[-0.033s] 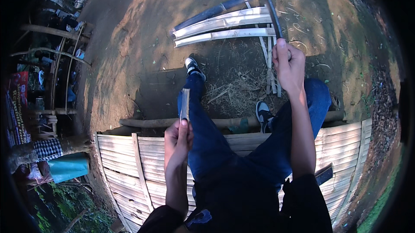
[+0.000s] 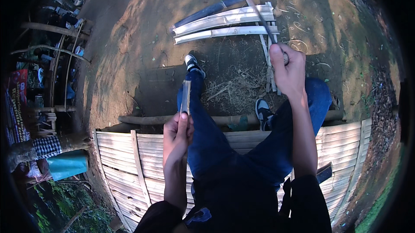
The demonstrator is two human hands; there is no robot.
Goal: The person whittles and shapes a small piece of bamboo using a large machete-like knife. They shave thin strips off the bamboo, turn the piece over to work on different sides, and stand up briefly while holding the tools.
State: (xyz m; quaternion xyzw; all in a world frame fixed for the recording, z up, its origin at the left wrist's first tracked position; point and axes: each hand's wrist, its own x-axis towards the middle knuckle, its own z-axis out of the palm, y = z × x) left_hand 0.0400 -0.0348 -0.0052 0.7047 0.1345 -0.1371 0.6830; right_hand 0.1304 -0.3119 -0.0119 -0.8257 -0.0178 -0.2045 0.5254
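Observation:
My left hand (image 2: 177, 136) is shut around the handle of a flat-bladed knife (image 2: 186, 97), which points up and away over my left knee. My right hand (image 2: 288, 66) is raised higher and grips a long thin bamboo strip (image 2: 255, 6) that runs up toward the top edge. The two hands are apart, and the blade is not touching the strip. I sit on a bamboo-slat platform (image 2: 125, 164) in blue jeans, with both sneakers on the dirt ground.
Split bamboo halves (image 2: 225, 21) lie on the dirt ahead, with a bundle of thin strips (image 2: 269, 60) and shavings by my feet. A bamboo pole (image 2: 147, 119) lines the platform edge. A dark flat object (image 2: 324, 172) lies at my right. Another person (image 2: 47, 146) sits at the left.

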